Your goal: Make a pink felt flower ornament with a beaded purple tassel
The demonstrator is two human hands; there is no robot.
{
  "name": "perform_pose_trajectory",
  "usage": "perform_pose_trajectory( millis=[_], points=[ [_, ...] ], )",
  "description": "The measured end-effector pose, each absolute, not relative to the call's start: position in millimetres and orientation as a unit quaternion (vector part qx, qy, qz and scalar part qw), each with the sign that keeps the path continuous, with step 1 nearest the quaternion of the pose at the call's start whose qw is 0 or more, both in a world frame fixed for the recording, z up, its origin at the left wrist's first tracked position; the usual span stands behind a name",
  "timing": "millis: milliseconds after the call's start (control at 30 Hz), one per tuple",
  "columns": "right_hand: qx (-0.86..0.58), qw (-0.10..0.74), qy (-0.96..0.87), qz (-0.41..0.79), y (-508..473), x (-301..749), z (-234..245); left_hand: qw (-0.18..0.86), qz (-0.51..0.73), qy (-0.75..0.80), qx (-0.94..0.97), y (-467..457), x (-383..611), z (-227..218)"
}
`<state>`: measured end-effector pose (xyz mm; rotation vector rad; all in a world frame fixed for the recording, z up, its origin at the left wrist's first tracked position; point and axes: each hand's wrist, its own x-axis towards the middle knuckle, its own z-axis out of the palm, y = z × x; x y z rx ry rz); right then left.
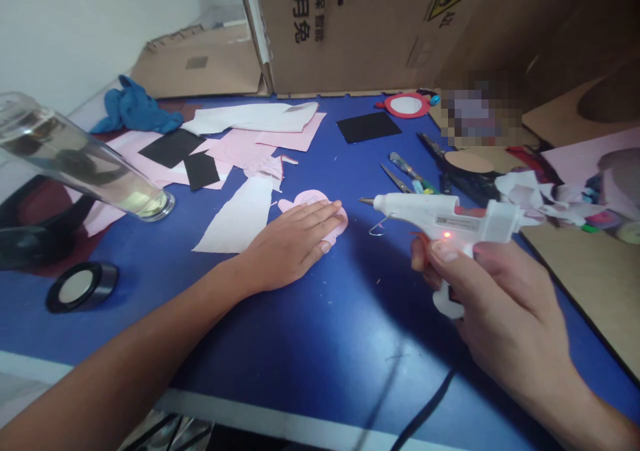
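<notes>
My left hand (293,241) lies flat on a pink paper cutout (314,199), pressing it to the blue tabletop and covering most of it. My right hand (507,307) is wrapped around the grip of a white hot glue gun (430,214), whose red light is lit. The gun's metal nozzle points left toward the pink cutout, with a gap of tabletop between them. A white paper piece (237,214) lies just left of my left hand.
A tall glass (80,161) lies tilted at the left, near a roll of black tape (83,286). Pink, white and black paper sheets, a blue cloth, scissors (395,177) and scattered scraps cover the table's far side. A cardboard box (350,31) stands behind.
</notes>
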<state>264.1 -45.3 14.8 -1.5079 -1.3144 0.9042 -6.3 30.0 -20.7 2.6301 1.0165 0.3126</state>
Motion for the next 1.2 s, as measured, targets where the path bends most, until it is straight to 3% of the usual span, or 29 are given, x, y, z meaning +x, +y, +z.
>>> perform_pose_trajectory(
  millis=[233,433,1200],
  points=[
    [-0.616,0.461,-0.513,0.380,-35.0,258.6,21.5,0.169,0.150,0.361,0.905,30.8,-12.0,-12.3],
    [-0.620,0.461,-0.484,0.410,-30.7,262.2,14.9,0.158,0.251,0.508,0.809,32.6,-15.0,-7.5],
    [-0.618,0.455,-0.488,0.416,-32.1,262.8,14.1,0.133,0.194,0.509,0.828,28.8,-5.6,-25.1]
  ],
)
